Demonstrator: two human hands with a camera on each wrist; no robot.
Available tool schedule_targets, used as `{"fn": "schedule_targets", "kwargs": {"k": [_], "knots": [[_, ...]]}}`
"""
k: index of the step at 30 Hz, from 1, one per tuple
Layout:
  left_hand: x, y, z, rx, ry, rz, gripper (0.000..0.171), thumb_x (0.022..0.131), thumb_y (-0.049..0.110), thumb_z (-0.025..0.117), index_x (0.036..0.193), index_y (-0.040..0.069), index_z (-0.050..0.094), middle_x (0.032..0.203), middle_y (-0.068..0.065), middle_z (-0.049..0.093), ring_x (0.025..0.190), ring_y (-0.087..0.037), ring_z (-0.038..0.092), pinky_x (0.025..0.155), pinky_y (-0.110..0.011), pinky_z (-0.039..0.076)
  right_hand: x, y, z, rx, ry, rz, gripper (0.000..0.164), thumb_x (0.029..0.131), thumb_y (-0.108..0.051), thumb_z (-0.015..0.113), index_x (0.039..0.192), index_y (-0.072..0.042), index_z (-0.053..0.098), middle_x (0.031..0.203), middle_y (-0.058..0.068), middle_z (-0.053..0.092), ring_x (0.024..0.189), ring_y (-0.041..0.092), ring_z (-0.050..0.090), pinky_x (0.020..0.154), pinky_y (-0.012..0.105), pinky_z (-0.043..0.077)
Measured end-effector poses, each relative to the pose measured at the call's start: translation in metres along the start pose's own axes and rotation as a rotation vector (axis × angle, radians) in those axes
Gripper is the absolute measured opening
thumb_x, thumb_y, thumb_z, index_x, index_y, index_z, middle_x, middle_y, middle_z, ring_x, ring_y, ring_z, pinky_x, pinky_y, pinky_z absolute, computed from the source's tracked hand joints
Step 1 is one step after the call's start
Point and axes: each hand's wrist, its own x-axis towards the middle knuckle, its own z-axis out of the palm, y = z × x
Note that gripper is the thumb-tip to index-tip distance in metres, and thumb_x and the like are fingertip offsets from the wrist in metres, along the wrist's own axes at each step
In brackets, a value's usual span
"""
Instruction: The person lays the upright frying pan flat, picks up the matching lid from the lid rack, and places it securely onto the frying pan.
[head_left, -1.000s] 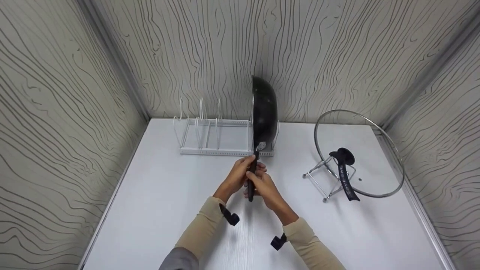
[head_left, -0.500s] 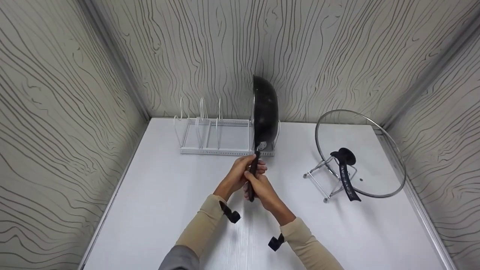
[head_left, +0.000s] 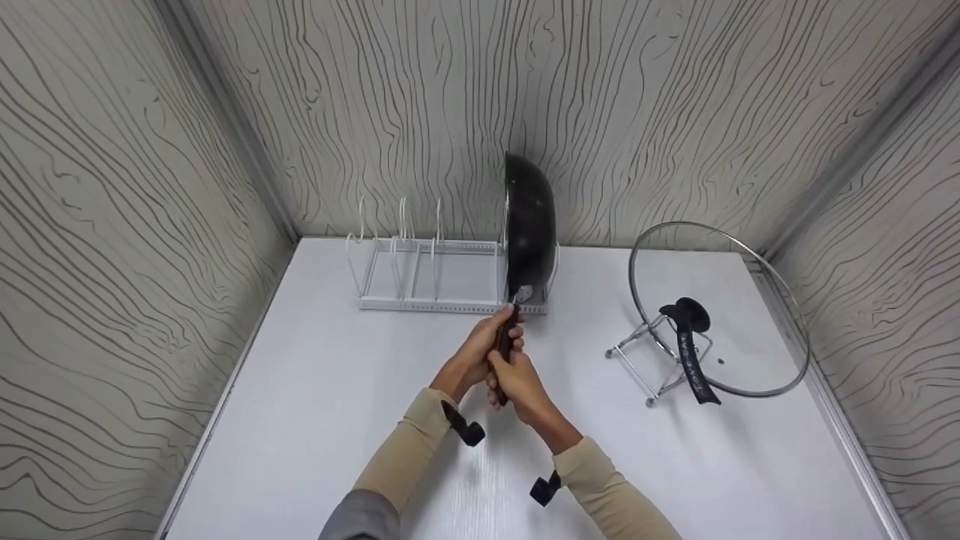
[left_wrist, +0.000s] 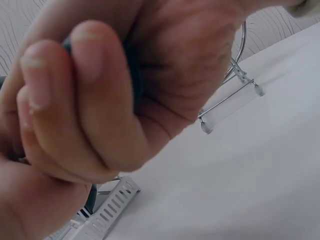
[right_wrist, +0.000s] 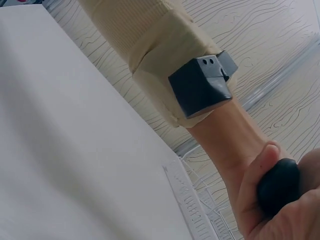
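A black wok (head_left: 531, 217) stands on its side at the right end of a white wire rack (head_left: 450, 305), its bottom facing right. Both hands grip its dark handle (head_left: 505, 343), which points toward the person. Nearer the pan is my left hand (head_left: 480, 346), its thumb along the top of the handle. Just behind it my right hand (head_left: 519, 384) wraps the handle's rear part. In the left wrist view, curled right-hand fingers (left_wrist: 102, 100) cover most of the handle. The handle's rounded end (right_wrist: 279, 186) shows between the hands in the right wrist view.
To the right, a large glass lid (head_left: 757, 322) with a black handle (head_left: 691, 360) leans on a small chrome wire stand (head_left: 634, 367). White wire dividers (head_left: 433, 259) rise from the rack's left part. Patterned walls enclose the white table (head_left: 337, 390) at back and sides.
The fingers of my left hand have closed further round the handle. My right hand and forearm have shifted slightly left and toward the person. The wok stays almost where it was.
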Motion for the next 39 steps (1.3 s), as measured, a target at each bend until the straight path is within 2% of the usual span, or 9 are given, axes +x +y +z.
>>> {"fn": "schedule_targets", "kwargs": {"k": [5,12,18,24,32,39], "knots": [[0.001,0.001,0.004,-0.065,-0.041,-0.01,0.029,0.114,0.039,0.05,0.1,0.014,0.053,0.075,0.011,0.052,0.061,-0.003,0.053,0.063,-0.019,0.047,0.0,0.001,0.003,-0.007,0.058,-0.006,0.033,0.107,-0.022,0.05,0.076,-0.011,0.051,0.055,-0.006,0.048,0.039,0.006,0.049,0.038,0.023,0.044],[0.003,0.001,0.006,-0.164,-0.106,-0.023,0.028,0.116,0.036,0.043,0.096,0.016,0.047,0.072,0.011,0.048,0.052,0.0,0.045,0.057,-0.018,0.039,0.0,0.0,0.007,-0.027,0.121,-0.003,0.034,0.109,-0.026,0.049,0.078,-0.011,0.05,0.052,-0.007,0.045,0.036,0.006,0.044,0.037,0.023,0.04],[0.003,0.001,0.007,-0.193,-0.106,-0.026,0.026,0.116,0.034,0.044,0.097,0.016,0.045,0.072,0.011,0.046,0.051,0.0,0.044,0.055,-0.018,0.038,-0.001,0.002,0.009,-0.029,0.146,-0.019,0.029,0.109,-0.026,0.05,0.083,-0.011,0.05,0.053,-0.007,0.045,0.037,0.005,0.043,0.036,0.022,0.039],[0.003,0.001,0.006,-0.197,-0.102,-0.027,0.025,0.116,0.034,0.045,0.097,0.016,0.044,0.072,0.01,0.046,0.051,-0.001,0.044,0.053,-0.017,0.038,0.0,0.004,0.01,-0.037,0.15,-0.034,0.03,0.108,-0.025,0.051,0.081,-0.012,0.049,0.053,-0.007,0.045,0.037,0.005,0.042,0.036,0.022,0.039],[0.003,0.002,0.004,-0.206,-0.132,-0.028,0.028,0.116,0.034,0.043,0.095,0.016,0.045,0.071,0.01,0.046,0.051,0.0,0.045,0.054,-0.017,0.039,-0.001,0.001,0.011,-0.056,0.15,-0.045,0.03,0.107,-0.023,0.05,0.079,-0.011,0.049,0.053,-0.007,0.046,0.037,0.005,0.043,0.036,0.022,0.039],[0.002,0.004,0.003,-0.177,-0.141,-0.023,0.03,0.117,0.035,0.041,0.093,0.016,0.045,0.071,0.011,0.045,0.051,0.0,0.044,0.055,-0.018,0.038,0.0,0.0,0.013,-0.067,0.151,-0.059,0.034,0.106,-0.023,0.052,0.074,-0.012,0.049,0.052,-0.006,0.046,0.037,0.005,0.042,0.035,0.022,0.039]]}}
